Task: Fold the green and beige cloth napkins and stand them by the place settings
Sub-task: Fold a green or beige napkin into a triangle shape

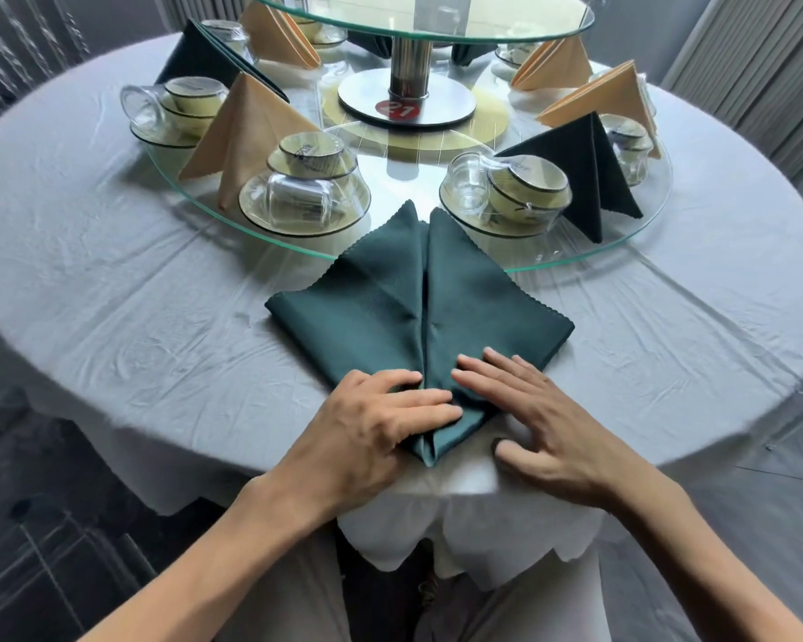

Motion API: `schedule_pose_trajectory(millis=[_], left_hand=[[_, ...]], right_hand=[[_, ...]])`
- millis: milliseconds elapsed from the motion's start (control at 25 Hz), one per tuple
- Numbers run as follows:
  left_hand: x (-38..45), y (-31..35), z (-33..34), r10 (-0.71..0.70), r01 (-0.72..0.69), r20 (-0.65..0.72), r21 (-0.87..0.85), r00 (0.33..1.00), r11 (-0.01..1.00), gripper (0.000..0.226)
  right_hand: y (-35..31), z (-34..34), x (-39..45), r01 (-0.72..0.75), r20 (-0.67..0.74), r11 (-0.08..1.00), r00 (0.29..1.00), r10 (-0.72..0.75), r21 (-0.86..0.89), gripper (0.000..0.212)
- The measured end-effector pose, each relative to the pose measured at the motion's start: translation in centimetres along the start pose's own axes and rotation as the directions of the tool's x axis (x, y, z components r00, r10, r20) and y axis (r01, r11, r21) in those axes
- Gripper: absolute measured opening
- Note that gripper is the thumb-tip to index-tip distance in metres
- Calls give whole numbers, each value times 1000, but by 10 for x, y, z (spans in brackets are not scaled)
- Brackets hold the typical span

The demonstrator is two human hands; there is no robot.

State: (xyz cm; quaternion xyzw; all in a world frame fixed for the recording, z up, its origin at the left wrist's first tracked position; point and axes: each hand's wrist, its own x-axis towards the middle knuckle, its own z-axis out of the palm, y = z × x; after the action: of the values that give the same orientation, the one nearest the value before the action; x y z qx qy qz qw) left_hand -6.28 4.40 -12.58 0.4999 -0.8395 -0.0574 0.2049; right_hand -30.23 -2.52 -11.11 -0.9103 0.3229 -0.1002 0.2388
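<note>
The left hand (pixel 381 419) lies flat with straight fingers pressing the near left flap of the green napkin (pixel 418 312), and the right hand (pixel 534 419) lies just as flat on the near right flap, thumb resting on the white cloth of the counter (pixel 112 280). Both hands sit at the napkin's near tip, one on each side of its centre seam, equally close. From that tip the napkin's long axis runs straight away from the person, its two far points reaching onto the rim of the glass turntable (pixel 622 257). Beyond the napkin, folded beige and green napkins already stand by bowls on the turntable, so standing this one likely means lifting it along the seam.
</note>
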Motion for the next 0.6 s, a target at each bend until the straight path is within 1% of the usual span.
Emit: schedule_pose_trajectory(millis=[40,120,160,200,240,280,320,360,400,480,560,600], left_hand=[[2,1,-5,-21,20,-9,-74,1000,997,55],[7,7,-24,-47,36,-39,-237,998,971,47],[9,12,-38,-48,33,-44,-291,998,956,39],[10,18,-56,-44,28,-41,-328,998,944,30],[11,24,-76,-39,27,-25,-357,999,934,23],[13,31,-98,-34,31,0,-392,999,919,20],[15,39,-122,-34,46,35,-440,999,897,19],[18,45,-144,-44,77,77,-511,996,856,20],[22,50,-166,-56,118,120,-602,991,790,22],[37,50,-201,-82,169,152,-740,985,651,28],[64,41,-219,-120,207,169,-794,978,572,28],[80,35,-220,-141,247,202,-803,969,543,23]], right_hand=[[2,3,-1,-1,-38,997,999,-2,-74,67],[5,2,-1,-30,-180,987,984,1,-159,60],[1,-4,-1,-60,-243,985,970,19,-161,57],[-5,-15,-2,-99,-264,985,963,60,-138,53],[-14,-29,-4,-121,-232,988,968,97,-92,45],[-25,-45,-7,-122,-129,992,985,118,-19,32],[-36,-61,-10,-104,9,989,995,103,104,21],[-51,-77,-14,-95,115,962,991,67,255,20],[-64,-93,-17,-96,164,904,986,29,416,20],[-81,-118,-19,-80,141,752,990,-17,654,12],[-84,-134,-14,-86,114,619,993,-5,781,27],[-81,-137,-9,-91,101,565,995,14,820,32]])
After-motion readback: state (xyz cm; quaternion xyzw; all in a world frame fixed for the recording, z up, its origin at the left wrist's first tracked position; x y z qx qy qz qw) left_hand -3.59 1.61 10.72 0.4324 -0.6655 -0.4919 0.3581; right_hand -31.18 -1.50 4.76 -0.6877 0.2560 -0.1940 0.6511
